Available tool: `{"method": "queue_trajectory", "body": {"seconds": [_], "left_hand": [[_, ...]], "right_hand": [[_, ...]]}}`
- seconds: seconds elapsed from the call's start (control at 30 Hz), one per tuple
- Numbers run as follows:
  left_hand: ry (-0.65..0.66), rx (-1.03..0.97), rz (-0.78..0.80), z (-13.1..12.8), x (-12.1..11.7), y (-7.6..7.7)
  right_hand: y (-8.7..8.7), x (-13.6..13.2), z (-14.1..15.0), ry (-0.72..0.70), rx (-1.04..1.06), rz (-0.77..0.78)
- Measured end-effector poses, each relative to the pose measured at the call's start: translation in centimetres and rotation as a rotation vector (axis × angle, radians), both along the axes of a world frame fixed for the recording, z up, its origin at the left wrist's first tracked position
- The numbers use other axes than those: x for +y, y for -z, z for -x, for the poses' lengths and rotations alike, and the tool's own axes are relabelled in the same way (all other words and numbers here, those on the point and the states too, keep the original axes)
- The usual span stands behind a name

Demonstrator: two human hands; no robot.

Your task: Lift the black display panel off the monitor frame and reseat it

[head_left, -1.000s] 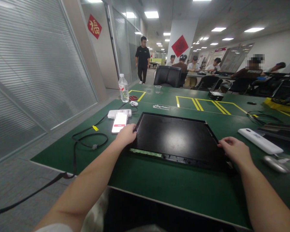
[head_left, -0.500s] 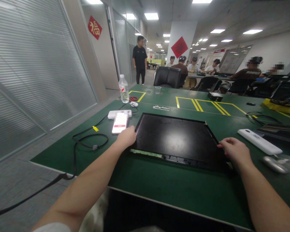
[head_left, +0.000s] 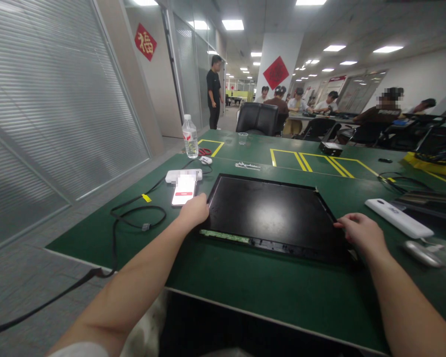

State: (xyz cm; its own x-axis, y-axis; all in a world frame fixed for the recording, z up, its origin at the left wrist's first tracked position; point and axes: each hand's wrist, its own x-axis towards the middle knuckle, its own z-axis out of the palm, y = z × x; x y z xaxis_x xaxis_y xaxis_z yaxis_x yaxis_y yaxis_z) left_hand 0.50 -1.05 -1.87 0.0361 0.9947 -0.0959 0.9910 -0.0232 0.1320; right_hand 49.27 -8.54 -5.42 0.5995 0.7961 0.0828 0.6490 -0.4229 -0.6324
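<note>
A flat black screen panel [head_left: 271, 210] lies on the green table mat [head_left: 252, 282] in front of me, with a thin green circuit strip along its near edge. My left hand [head_left: 194, 210] grips the panel's left edge near the near corner, fingers curled on it. My right hand [head_left: 360, 230] holds the right edge near the near right corner, fingers curled over the rim. A phone with a lit screen [head_left: 184, 190] lies just left of my left hand.
A white box [head_left: 184, 174], a water bottle [head_left: 190, 136], a mouse [head_left: 206, 159] and a black cable [head_left: 137, 215] lie left. A white remote-like device [head_left: 399, 218] and a silver mouse [head_left: 423, 253] sit right. Black chairs [head_left: 258, 118] and several seated people are beyond; a person stands in the corridor.
Both hands stay on the panel's edges, nearly still. The standing person in the corridor has turned sideways.
</note>
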Motion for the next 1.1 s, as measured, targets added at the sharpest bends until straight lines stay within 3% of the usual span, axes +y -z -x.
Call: {"method": "queue_trajectory", "body": {"seconds": [0.2,0.4,0.57,0.7,0.93,1.1], "left_hand": [[0.009,-0.050,-0.002,0.3,0.3,0.2],[0.007,-0.060,-0.034,0.5,0.1,-0.5],[-0.035,-0.167,-0.100,1.0,0.4,-0.5],[-0.086,-0.401,-0.152,1.2,1.1,0.0],[-0.306,-1.062,-0.148,0.3,1.2,0.4],[-0.436,-1.263,-0.058,-0.1,1.1,0.3]], "right_hand": [[-1.1,-0.3,1.4,0.050,-0.013,0.072],[-0.1,0.0,-0.9,0.064,-0.201,0.007],[0.7,0.4,-1.7,0.043,-0.169,0.068],[1.0,0.7,-1.6,-0.005,-0.134,0.068],[1.0,0.9,-1.7,-0.005,-0.150,0.114],[0.7,1.0,-1.7,-0.025,-0.174,0.142]]}}
